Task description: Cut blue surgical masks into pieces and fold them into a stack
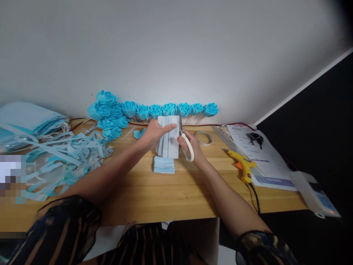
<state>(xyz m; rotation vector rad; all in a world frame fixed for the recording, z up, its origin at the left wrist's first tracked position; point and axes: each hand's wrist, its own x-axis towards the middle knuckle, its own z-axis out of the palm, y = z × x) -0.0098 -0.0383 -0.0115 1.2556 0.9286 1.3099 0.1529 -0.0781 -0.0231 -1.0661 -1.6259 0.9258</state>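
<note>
My left hand [156, 131] grips a pleated light-blue sheet [170, 141] from its left side, with the thumb lying across its front. White-handled scissors [188, 149] are in my right hand [194, 147], their blades pointing up along the sheet's right edge. The blades look slightly apart. Just below the held sheet, a small stack of cut light-blue pieces [164, 165] lies on the wooden table [165, 198].
Blue fabric flowers [168, 109] line the wall, with more heaped at the left. Cut strips [74, 151] and folded masks [30, 117] cover the left side. Rightward lie a tape roll [204, 138], yellow glue gun [244, 165], papers [248, 147], keys [255, 138] and a white device [316, 195].
</note>
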